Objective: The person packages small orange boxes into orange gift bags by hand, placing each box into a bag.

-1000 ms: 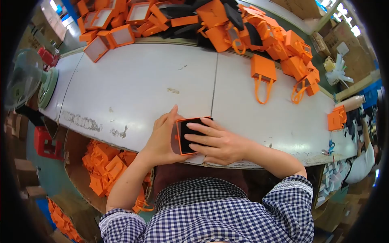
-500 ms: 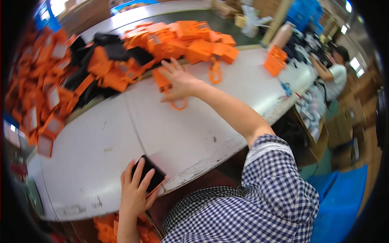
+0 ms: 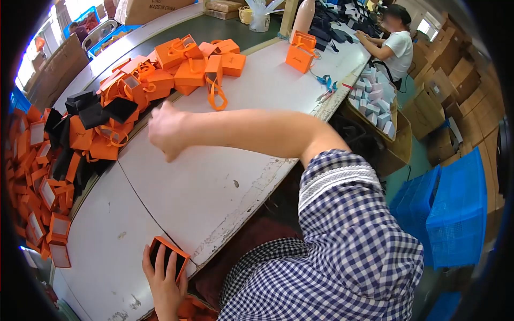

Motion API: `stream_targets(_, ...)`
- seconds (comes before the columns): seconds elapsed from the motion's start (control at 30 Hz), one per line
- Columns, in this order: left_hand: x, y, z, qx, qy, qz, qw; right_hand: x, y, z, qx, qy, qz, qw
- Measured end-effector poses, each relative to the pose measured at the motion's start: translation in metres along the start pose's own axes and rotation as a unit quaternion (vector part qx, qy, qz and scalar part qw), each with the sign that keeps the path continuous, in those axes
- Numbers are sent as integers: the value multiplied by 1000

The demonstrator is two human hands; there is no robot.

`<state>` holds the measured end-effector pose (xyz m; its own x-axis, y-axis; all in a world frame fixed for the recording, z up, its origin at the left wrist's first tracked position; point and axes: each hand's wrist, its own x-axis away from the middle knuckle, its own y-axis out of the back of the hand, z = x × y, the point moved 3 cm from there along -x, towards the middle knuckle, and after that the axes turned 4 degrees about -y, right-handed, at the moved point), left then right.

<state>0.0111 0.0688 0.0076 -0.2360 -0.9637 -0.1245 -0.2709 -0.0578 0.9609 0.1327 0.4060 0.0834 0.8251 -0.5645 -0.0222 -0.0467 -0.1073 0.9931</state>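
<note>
My left hand (image 3: 167, 278) grips an orange box (image 3: 181, 258) with a black inside at the table's near edge, its fingers reaching into the open top. Over the white table (image 3: 187, 187), my right hand (image 3: 168, 131) is smeared by motion beside the pile of orange boxes and small bags; its fingers and anything in them cannot be made out. Black pouches or pads (image 3: 92, 113) lie among the orange pieces. One orange piece (image 3: 213, 72) at the pile's right end has a ribbon loop hanging onto the table.
An orange bag (image 3: 300, 56) and blue-handled scissors (image 3: 326, 83) are at the table's far right. A co-worker (image 3: 399, 51) sits beyond a carton of small white boxes (image 3: 375, 101). Blue crates (image 3: 458, 214) stand at the right. More orange boxes (image 3: 37, 187) are heaped at the far left.
The view has turned. My right hand has moved away from the ribboned orange piece it was over. The box under my left hand now shows its open top and orange rim.
</note>
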Motion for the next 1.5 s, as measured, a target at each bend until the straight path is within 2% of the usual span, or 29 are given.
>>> stream_targets(0.03,2,-1,0,22,-15,-30,999,12,4,17,90,57,129,986)
stream_targets(0.07,3,-3,-1,22,-17,-32,999,28,0,32,178,112,254,944)
stream_targets(0.13,5,-4,-4,-27,-58,-48,997,59,-7,64,192,196,281,920)
stream_targets(0.2,-2,0,-12,-16,-20,-41,999,80,-34,88,138,328,146,923)
stream_targets(0.23,-1,-1,-12,-12,-11,-37,999,83,-38,89,138,343,142,918)
stream_targets(0.27,1,-2,-13,-7,8,-32,999,82,-37,92,-8,354,67,933)
stream_targets(0.3,2,-1,-13,1,7,-34,999,80,-31,97,-163,366,-1,916)
stream_targets(0.37,8,3,-8,5,18,-34,999,78,-25,80,-362,274,-43,890)
stream_targets(0.43,23,2,-1,-4,27,-45,999,76,-19,55,-492,96,21,865)
stream_targets(0.47,29,1,0,0,35,-51,998,71,-30,36,-574,43,22,817)
stream_targets(0.53,37,-1,0,1,59,-64,996,74,-33,19,-589,3,18,808)
stream_targets(0.57,37,-3,-1,6,47,-76,996,75,-32,19,-588,16,29,808)
stream_targets(0.63,38,-6,1,14,58,-88,994,80,-25,31,-417,141,32,898)
stream_targets(0.67,38,-7,1,19,52,-96,994,78,-25,42,-417,151,38,895)
stream_targets(0.77,40,-11,2,19,66,-99,993,67,-25,87,-265,104,51,957)
stream_targets(0.8,40,-10,3,32,75,-96,992,57,-25,100,-268,114,52,955)
stream_targets(0.87,41,-9,4,9,82,-87,993,41,-33,117,-88,88,192,973)
stream_targets(0.93,44,-10,8,61,72,-145,985,37,-44,123,-119,97,156,976)
stream_targets(1.0,46,-11,10,35,76,-169,982,39,-50,125,-151,109,124,975)
stream_targets(1.03,48,-12,11,87,106,-206,969,45,-46,123,-354,118,46,927)
stream_targets(1.07,50,-14,14,140,134,-243,951,52,-44,117,-541,117,-30,832)
stream_targets(1.1,50,-17,17,134,129,-243,952,62,-46,112,-541,122,-26,831)
stream_targets(1.17,49,-12,17,112,132,-234,957,88,-47,94,-646,105,-28,756)
stream_targets(1.2,47,-11,16,89,129,-223,962,101,-44,85,-643,101,-27,759)
stream_targets(1.27,48,-14,16,95,139,-219,961,132,-30,77,-399,223,-63,887)
stream_targets(1.3,49,-15,17,95,152,-213,960,146,-25,76,-319,215,-51,922)
stream_targets(1.33,49,-16,20,100,145,-212,961,155,-27,77,-315,207,-51,925)
stream_targets(1.4,49,-12,24,235,139,-290,917,164,-38,74,-269,85,-15,959)
stream_targets(1.5,38,6,21,282,103,-301,905,151,-42,68,-329,101,16,939)
